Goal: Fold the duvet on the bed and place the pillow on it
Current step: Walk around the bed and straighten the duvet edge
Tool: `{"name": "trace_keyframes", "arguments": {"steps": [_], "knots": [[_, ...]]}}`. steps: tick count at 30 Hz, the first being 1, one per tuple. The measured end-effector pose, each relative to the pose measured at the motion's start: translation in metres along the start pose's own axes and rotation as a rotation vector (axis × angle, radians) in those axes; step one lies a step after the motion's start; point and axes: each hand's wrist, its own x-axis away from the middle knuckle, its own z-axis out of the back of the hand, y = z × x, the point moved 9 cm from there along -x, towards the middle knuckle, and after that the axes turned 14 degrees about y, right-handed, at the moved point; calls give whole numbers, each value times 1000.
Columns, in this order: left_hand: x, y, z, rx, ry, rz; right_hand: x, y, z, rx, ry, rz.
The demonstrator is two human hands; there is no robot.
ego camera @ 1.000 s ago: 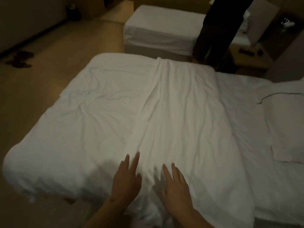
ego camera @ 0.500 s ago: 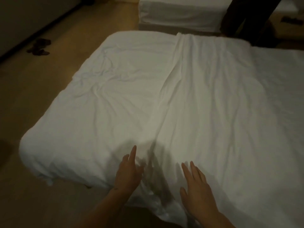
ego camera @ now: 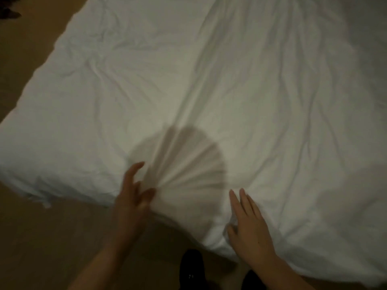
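Note:
The white duvet (ego camera: 209, 80) covers the bed and fills most of the head view, with a long crease running from the top middle down toward my hands. My left hand (ego camera: 132, 197) hovers at the duvet's near edge, blurred, fingers spread and loosely bent, holding nothing. My right hand (ego camera: 249, 225) lies flat on the duvet near the same edge, fingers straight, thumb tucked against a small bunch of fabric. No pillow is in view.
Tan floor (ego camera: 31, 237) lies to the left and in front of the bed. A dark shoe (ego camera: 191, 266) shows at the bottom between my arms. A dark object (ego camera: 8, 11) sits on the floor at the top left.
The view has tilted down and closer to the duvet; the second bed and the standing person have left the frame. My left hand has lifted slightly with fingers more bent.

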Motion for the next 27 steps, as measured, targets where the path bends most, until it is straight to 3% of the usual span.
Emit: {"name": "trace_keyframes", "arguments": {"steps": [3, 6, 8, 10, 13, 19, 25, 27], "knots": [[-11, -37, 15, -28, 21, 186, 4, 0, 1, -17, 23, 38], [-9, -57, -9, -257, -13, 235, 7, 13, -1, -6, -5, 7], [10, -47, -33, -415, -29, 133, 13, 34, 2, -25, 22, -32], [47, -22, -62, -583, -48, -110, 24, 61, 6, -33, 35, -62], [139, 6, -141, -674, -286, -421, 48, 117, 17, 7, 29, -143], [277, 47, -272, -670, -637, -680, 111, 260, 54, 3, 134, -369], [328, 89, -374, -685, -737, -875, 131, 376, 87, -45, 333, -460], [327, 97, -405, -745, -715, -884, 123, 403, 92, -204, 439, -561]]}}
